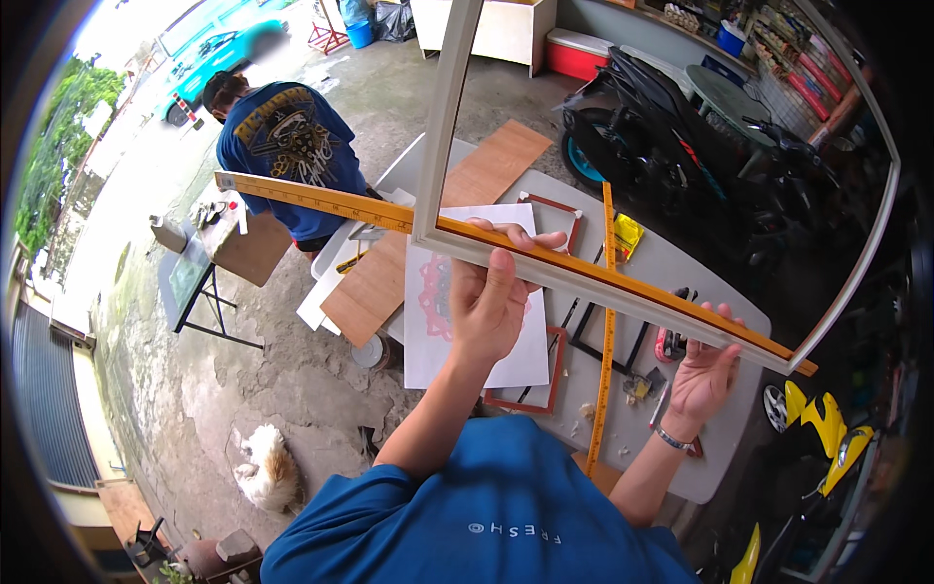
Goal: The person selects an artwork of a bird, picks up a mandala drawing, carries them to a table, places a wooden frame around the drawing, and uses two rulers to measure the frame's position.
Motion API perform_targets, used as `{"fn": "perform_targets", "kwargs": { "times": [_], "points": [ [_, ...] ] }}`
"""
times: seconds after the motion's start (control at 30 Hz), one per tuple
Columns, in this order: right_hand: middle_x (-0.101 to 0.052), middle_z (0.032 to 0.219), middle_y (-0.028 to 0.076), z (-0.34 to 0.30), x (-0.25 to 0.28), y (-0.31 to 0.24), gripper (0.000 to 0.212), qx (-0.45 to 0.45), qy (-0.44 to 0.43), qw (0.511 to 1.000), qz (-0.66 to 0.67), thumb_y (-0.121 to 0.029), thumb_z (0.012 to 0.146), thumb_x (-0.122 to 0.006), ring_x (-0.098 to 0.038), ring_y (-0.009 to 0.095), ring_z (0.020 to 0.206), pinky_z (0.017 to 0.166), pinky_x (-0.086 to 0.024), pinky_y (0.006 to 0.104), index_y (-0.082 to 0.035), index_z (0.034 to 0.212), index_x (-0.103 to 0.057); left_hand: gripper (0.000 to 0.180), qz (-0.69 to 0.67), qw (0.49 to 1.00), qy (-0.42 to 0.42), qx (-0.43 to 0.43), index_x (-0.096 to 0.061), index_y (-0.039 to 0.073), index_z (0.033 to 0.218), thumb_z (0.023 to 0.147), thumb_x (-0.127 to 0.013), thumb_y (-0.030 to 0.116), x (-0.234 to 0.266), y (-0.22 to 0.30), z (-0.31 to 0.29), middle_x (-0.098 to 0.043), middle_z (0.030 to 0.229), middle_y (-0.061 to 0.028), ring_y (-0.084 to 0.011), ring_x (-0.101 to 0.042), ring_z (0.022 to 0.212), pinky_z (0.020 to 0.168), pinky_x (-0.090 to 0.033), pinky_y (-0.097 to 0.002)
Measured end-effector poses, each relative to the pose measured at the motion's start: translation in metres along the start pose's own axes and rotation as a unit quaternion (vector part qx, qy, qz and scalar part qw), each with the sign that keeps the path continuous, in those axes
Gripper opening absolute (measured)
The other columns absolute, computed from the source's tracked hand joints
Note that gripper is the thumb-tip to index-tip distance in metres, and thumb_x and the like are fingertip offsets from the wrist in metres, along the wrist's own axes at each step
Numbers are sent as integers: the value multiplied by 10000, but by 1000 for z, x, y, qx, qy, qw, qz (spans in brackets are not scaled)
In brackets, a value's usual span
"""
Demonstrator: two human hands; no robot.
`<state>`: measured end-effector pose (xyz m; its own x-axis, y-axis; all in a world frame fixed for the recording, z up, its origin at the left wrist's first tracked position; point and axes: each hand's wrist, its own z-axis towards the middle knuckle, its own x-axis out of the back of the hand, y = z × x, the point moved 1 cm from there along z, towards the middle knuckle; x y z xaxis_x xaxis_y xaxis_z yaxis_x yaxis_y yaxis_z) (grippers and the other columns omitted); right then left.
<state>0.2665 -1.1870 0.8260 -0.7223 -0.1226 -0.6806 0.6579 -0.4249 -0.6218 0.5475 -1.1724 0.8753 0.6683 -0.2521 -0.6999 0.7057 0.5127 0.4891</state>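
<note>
Raised over the table is an empty white picture frame, its lower bar tilted down to the right. A long yellow ruler lies along that bar and sticks out past both corners. My left hand grips bar and ruler near the left corner, thumb in front and fingers over the top. Close to the right corner, my right hand is closed round the same bar and ruler. Beneath them on the table are a white sheet with a red and grey design, a black frame and a dark red frame.
A second yellow ruler crosses the grey-white table beside a yellow packet. Plywood strips lie to the left. Another person stands beyond. A fluffy white animal rests on the floor. Motorcycles stand right.
</note>
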Motion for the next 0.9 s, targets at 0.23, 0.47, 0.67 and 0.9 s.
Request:
{"fn": "perform_targets", "kwargs": {
  "times": [0.23, 0.47, 0.67, 0.9],
  "points": [
    [-525, 1351, 193, -3, -5, 1, 444, 7, 43, 999, 21, -310, 991, -527, -562, 349, 1217, 827, -624, 423, -47, 1336, -430, 260, -3, 1000, 4, 13, -366, 169, 1298, 1043, -398, 126, 11, -2, -1, -510, 1128, -59, -329, -543, 1233, 1010, -498, -528],
    [-590, 1303, 128, -5, 29, 12, 421, -23, 39, 998, 42, -348, 976, -547, -565, 352, 1217, 886, -598, 444, -100, 1310, -481, 222, 40, 997, 57, 36, -451, 132, 1263, 1042, -427, 146, 26, -12, -4, -523, 1116, -70, -343, -541, 1211, 980, -508, -509],
    [-543, 1354, 165, 2, 19, 0, 457, 14, -35, 996, 81, -329, 1011, -455, -519, 432, 1239, 916, -582, 442, -108, 1405, -388, 250, 35, 997, 25, 61, -475, 95, 1271, 1036, -446, 176, 43, -14, 4, -536, 1145, -65, -324, -513, 1253, 1025, -485, -527],
    [-566, 1296, 183, -6, 28, -12, 365, 34, -19, 999, 24, -302, 1027, -416, -530, 423, 1232, 922, -575, 464, -91, 1325, -431, 238, 8, 993, 43, 113, -482, 42, 1214, 1037, -444, 195, 73, -29, 13, -566, 1130, -83, -309, -508, 1284, 1035, -504, -496]
  ]
}}
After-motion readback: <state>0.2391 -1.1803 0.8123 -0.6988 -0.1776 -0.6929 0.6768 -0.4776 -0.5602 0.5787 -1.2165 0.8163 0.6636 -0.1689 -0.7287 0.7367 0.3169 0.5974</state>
